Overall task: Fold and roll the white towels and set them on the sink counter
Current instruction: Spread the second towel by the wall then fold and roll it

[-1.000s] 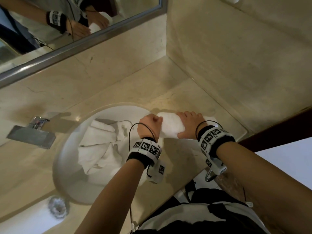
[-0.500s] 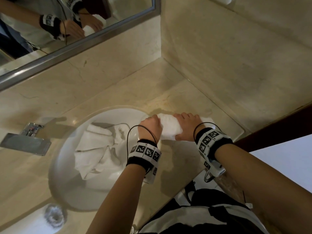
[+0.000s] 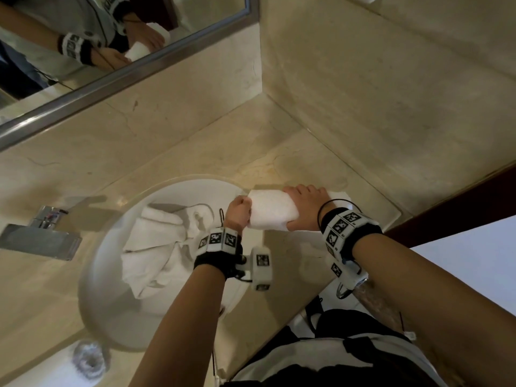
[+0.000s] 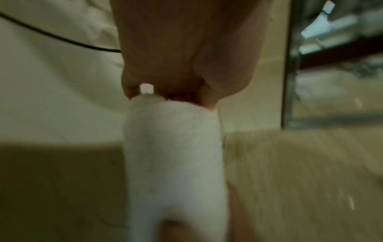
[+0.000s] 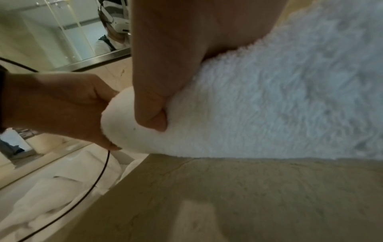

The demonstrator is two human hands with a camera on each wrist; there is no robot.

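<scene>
Now the towel (image 3: 270, 209) had been rolled tighter on the counter (image 3: 293, 269) than a second earlier. Left hand (image 3: 238, 212) pinched its end; right hand (image 3: 303, 208) wrapped around it, nearly finished.

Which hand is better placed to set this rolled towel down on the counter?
Probably the right hand: it wraps the rolled towel over the counter. The left hand only grips the end by the sink.
</scene>
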